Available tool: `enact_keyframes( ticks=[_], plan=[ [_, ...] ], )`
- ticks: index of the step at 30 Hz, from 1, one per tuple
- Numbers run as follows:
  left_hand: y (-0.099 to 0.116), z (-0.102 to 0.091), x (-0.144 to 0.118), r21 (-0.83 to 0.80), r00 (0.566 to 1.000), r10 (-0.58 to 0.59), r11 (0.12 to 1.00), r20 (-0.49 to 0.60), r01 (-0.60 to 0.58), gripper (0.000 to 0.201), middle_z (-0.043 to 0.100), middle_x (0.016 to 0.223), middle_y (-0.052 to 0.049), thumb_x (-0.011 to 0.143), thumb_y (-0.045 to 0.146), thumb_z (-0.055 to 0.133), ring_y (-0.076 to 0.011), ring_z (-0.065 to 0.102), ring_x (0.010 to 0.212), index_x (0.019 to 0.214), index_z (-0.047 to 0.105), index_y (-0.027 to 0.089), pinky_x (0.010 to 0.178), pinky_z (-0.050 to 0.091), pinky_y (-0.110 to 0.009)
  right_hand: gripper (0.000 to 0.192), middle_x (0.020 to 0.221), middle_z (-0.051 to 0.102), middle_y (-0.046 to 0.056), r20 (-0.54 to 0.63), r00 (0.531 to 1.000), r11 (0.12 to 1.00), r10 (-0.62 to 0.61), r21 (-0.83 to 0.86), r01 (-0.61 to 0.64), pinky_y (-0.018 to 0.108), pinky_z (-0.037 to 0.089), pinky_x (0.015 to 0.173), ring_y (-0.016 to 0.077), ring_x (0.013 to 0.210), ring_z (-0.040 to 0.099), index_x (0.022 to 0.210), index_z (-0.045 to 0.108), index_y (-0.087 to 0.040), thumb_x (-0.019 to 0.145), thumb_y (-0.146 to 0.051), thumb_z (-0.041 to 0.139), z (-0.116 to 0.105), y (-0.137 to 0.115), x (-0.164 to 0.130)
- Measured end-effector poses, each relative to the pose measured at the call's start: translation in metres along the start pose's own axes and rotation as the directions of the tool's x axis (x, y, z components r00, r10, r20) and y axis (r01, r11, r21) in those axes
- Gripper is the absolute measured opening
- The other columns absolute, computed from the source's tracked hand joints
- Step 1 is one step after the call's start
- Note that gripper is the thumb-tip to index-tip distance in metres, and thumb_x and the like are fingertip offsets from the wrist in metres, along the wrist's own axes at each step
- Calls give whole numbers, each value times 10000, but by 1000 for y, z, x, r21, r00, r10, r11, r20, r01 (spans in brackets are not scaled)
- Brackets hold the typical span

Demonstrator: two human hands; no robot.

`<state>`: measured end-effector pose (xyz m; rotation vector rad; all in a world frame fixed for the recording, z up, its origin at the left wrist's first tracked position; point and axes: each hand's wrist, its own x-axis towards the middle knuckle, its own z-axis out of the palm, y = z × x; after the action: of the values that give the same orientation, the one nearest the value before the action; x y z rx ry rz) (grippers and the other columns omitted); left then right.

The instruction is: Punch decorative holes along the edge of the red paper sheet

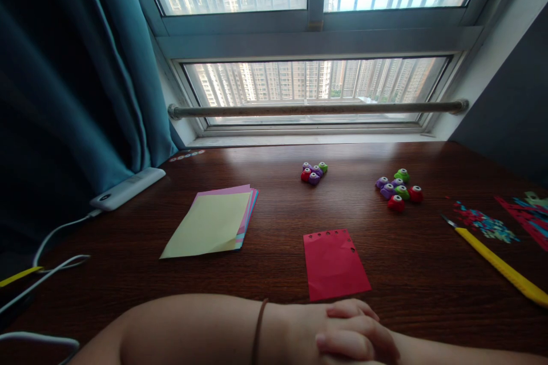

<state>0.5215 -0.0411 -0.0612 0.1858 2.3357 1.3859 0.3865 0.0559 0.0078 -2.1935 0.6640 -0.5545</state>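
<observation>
A home flat high up: dark wooden desk (274, 239) beneath a barred window (308, 88), teal curtain (72, 74), tower blocks outside.

No readable text, label or number on any object here.

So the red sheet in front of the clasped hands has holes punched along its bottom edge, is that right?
Not quite. The head view shows the red sheet lying just beyond the clasped hands, but its punched holes run along the top edge, the far side from the hands, with one more at the upper right edge. The bottom edge is uncut.
</observation>
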Motion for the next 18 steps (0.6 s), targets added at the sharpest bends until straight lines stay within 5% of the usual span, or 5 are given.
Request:
enact_keyframes(
  ticks=[2, 11, 18],
  plan=[
    [2, -1, 1, 1, 1000, 11, 1000, -1, -11, 264, 620, 658, -48, 531, 405, 758, -182, 533, 507, 749, 657, 297, 366, 347, -219, 445, 1367, 382, 59, -80, 997, 995, -12, -96, 4, 452, 347, 970, 302, 1211, 382, 1370, 306, -332, 927, -284, 309, 4, 1, 0],
    [4, -3, 3, -55, 998, -49, 997, 30, 51, 278, 621, 672, -49, 512, 395, 780, -178, 537, 514, 741, 659, 294, 366, 353, -216, 440, 1359, 397, 28, -117, 992, 999, 41, -27, -44, 498, 374, 937, 323, 1174, 444, 1348, 315, -390, 918, -301, 346, 12, 3, -1],
    [0, -6, 1, -149, 966, -110, 978, 235, 148, 258, 565, 507, -20, 514, 455, 789, -158, 503, 416, 660, 659, 288, 348, 355, -225, 450, 1343, 438, 59, -113, 993, 992, -36, -122, 22, 439, 416, 924, 310, 1161, 452, 1366, 312, -351, 923, -277, 337, 11, 5, -1]
  ],
)
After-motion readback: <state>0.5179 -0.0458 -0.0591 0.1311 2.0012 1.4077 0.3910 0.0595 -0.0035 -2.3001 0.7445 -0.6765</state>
